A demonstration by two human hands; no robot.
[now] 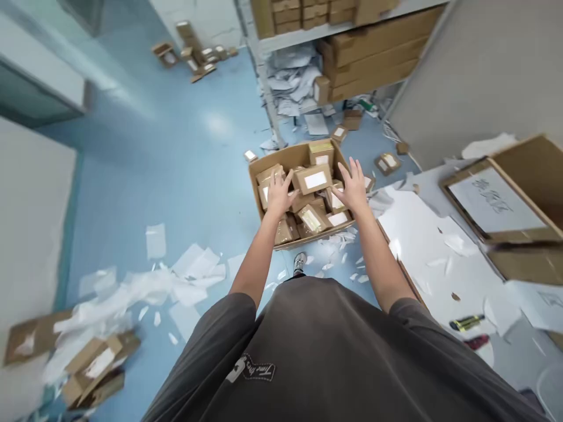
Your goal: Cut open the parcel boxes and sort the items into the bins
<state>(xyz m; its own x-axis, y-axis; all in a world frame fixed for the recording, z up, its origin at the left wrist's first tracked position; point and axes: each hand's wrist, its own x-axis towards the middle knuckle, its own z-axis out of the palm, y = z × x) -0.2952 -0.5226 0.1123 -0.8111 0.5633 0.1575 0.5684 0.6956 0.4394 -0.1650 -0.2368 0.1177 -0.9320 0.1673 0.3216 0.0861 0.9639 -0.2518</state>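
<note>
A large open cardboard box [288, 157] stands in front of me, filled with several small brown cartons bearing white labels. My left hand [280, 193] is over its left part with fingers spread, close to a labelled small carton [313, 178] near the middle. On the other side of that carton, my right hand [352, 184] reaches over the right part, fingers apart. Neither hand is closed around anything; whether the fingertips touch the cartons I cannot tell. Another small carton [313, 219] with a yellowish label lies nearer to me in the box.
A shelf rack [303, 40] with cartons and crumpled paper stands ahead. Paper sheets [189, 275] and small boxes litter the blue floor. On the right are a white-topped table [409, 234], a utility knife [467, 322] and an open cardboard box [501, 202]. Stacked cartons [94, 369] lie lower left.
</note>
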